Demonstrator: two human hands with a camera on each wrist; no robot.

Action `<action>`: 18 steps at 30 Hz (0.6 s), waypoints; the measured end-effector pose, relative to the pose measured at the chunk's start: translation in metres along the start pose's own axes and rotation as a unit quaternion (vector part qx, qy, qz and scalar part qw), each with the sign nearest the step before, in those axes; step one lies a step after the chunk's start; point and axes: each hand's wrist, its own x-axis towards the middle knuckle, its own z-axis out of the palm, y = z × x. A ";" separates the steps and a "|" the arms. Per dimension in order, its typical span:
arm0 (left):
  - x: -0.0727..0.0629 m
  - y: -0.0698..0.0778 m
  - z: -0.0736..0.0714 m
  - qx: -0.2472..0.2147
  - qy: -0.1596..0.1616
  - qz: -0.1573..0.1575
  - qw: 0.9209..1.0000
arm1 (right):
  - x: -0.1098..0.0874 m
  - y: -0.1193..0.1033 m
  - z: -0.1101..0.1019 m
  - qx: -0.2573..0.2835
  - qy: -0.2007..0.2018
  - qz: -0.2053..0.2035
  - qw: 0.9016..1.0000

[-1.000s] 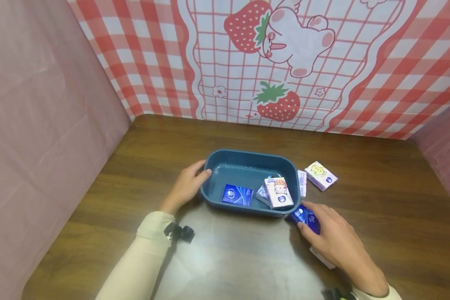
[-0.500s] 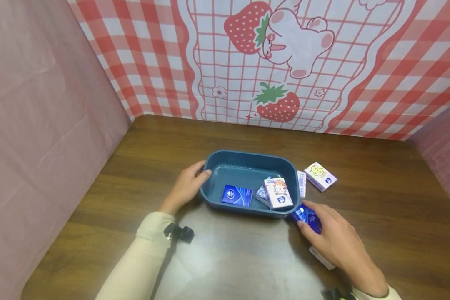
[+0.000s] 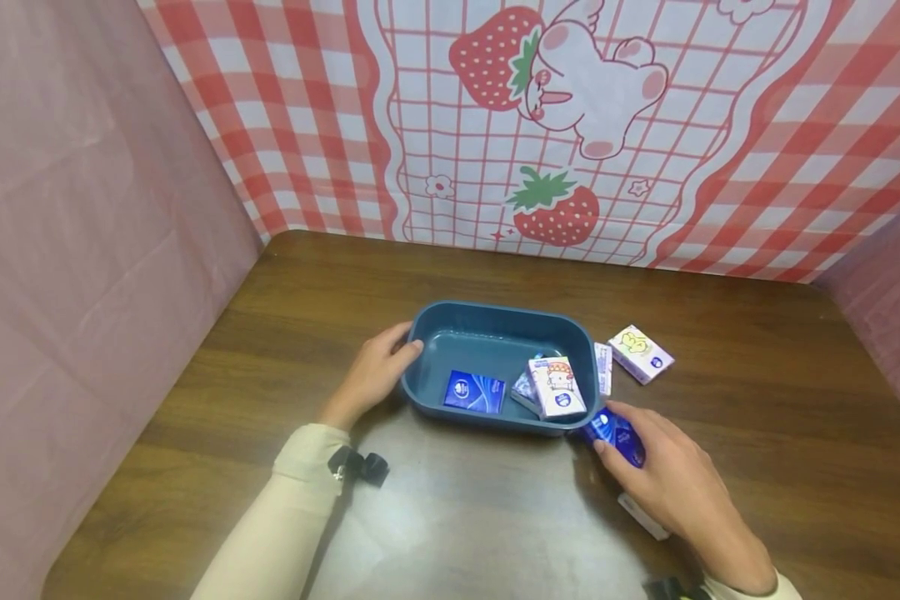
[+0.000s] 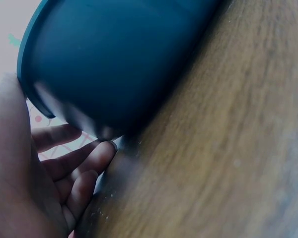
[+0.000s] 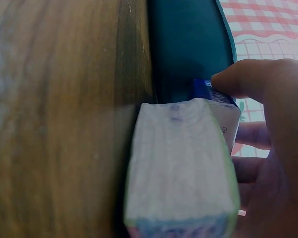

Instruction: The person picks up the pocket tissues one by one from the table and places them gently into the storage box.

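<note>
In the head view a dark teal plastic bin [image 3: 487, 322] sits mid-table. My left hand [image 3: 371, 371] holds its left end, thumb over the rim; in the left wrist view the fingers [image 4: 102, 156] bend against the outside wall. Just off the bin's front right corner, my right hand [image 3: 667, 471] pinches a shiny blue tissue pack [image 3: 617, 435] between thumb and fingers. Inside the bin lie another blue tissue pack [image 3: 474, 392] and a white cartoon-printed tissue pack [image 3: 558, 387], which overlaps a light-blue patterned pack [image 3: 523, 389].
Right of the bin lie a white pack with a yellow print [image 3: 642, 353] and a partly hidden pale pack [image 3: 604, 368]. Another white pack [image 3: 643, 517] shows under the right hand, and looms large in the right wrist view. A checked cloth [image 3: 315, 125] hangs behind the table [image 3: 330, 275].
</note>
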 end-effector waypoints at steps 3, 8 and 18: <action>0.000 0.000 0.000 0.001 0.000 -0.001 1.000 | 0.000 0.000 0.000 0.000 0.000 -0.001 1.000; 0.000 0.001 0.000 0.001 0.000 0.000 1.000 | 0.000 -0.001 -0.001 -0.002 -0.007 0.006 1.000; 0.000 0.000 0.000 0.000 -0.001 0.002 1.000 | 0.000 -0.001 -0.001 -0.003 -0.002 0.001 1.000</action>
